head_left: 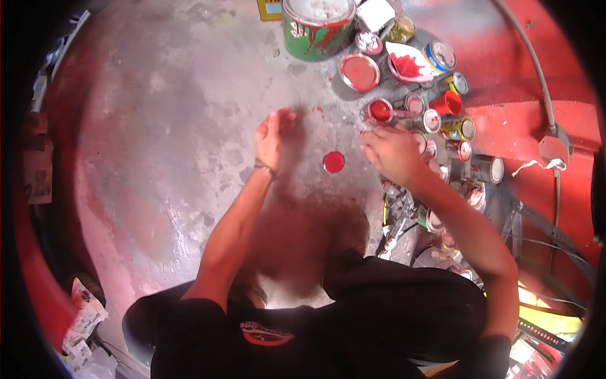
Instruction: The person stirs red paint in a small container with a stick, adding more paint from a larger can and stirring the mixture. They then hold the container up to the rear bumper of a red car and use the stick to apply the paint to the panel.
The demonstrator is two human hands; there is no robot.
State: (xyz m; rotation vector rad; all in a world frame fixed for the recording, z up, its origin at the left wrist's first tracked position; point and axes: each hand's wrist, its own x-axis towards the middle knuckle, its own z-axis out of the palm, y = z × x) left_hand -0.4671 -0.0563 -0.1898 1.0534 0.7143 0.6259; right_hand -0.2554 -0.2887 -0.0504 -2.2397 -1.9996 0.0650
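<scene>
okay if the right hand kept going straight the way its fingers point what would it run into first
Probably the small open tin of red paint, just beyond the right hand among the clustered tins. Depth is hard to judge from above, so the hand might pass over it.

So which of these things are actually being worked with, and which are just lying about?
In use: left hand raised, empty; right hand on the cluster of small paint tins; small round red lid between them.

Lying about: large green paint can, red plastic funnel, grey cable.

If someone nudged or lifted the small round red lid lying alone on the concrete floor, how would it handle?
The small round red lid lies flat, so it would probably slide, not roll. It looks thin, likely light. Its red face may be wet paint, possibly slippery.
</scene>
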